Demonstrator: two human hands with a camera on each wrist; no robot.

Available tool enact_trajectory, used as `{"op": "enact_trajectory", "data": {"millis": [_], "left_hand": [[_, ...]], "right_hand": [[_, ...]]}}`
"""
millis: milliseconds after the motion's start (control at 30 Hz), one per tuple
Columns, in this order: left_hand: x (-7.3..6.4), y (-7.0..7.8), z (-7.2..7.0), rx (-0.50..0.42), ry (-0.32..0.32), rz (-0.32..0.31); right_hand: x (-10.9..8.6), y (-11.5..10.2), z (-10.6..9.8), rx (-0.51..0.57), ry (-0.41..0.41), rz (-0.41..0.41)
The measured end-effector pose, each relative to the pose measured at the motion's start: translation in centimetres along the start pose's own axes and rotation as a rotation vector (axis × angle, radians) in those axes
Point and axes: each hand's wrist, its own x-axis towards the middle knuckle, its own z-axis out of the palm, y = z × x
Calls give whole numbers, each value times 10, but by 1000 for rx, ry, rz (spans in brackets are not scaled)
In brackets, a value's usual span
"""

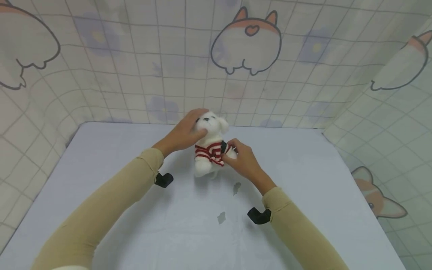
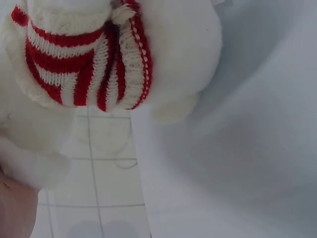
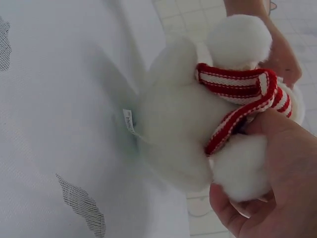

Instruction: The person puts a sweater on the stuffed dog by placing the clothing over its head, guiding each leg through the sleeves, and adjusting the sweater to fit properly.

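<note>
A white plush dog point(image 1: 203, 167) in a red-and-white striped knit sweater point(image 2: 62, 63) sits upright near the far edge of the table, facing the person. My left hand point(image 1: 185, 131) grips its head from the side, thumb across the muzzle. With thumb and fingers my right hand point(image 1: 247, 160) holds one fluffy white paw point(image 3: 242, 166), the thumb tucked at the sweater's striped edge. A dark patch point(image 1: 224, 146) shows on the sweater beside the right fingers. From the plush dog's underside hangs a small white tag point(image 3: 129, 120).
The white table point(image 1: 189, 225) has two grey patches point(image 1: 221, 217) on its surface. Behind and beside it hangs a grid-patterned curtain point(image 1: 189, 56) with cartoon dogs. Black wrist mounts point(image 1: 260, 216) stick out from both sleeves.
</note>
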Motion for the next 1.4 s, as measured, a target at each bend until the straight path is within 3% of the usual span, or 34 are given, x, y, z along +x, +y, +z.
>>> {"op": "enact_trajectory", "data": {"millis": [367,500,667,800,1000,1133,1267,1400], "left_hand": [[0,-8,5,-34,-17,-64],[0,-12,4,-38,1,-59],[-2,-13,3,-50,23,-77],[-2,-13,4,-57,31,-79],[1,-11,8,-47,39,-83],[3,-14,12,-27,41,-96],[-1,-27,18,-25,26,-146],[-6,-38,25,-21,4,-166]], "right_hand": [[-6,7,3,3,61,2],[-8,10,6,71,152,1],[-11,9,8,47,272,-108],[-10,5,8,54,310,-187],[-9,1,8,132,304,-110],[-13,3,6,163,331,-101],[-16,13,4,162,355,-68],[-18,21,5,150,323,-3]]}}
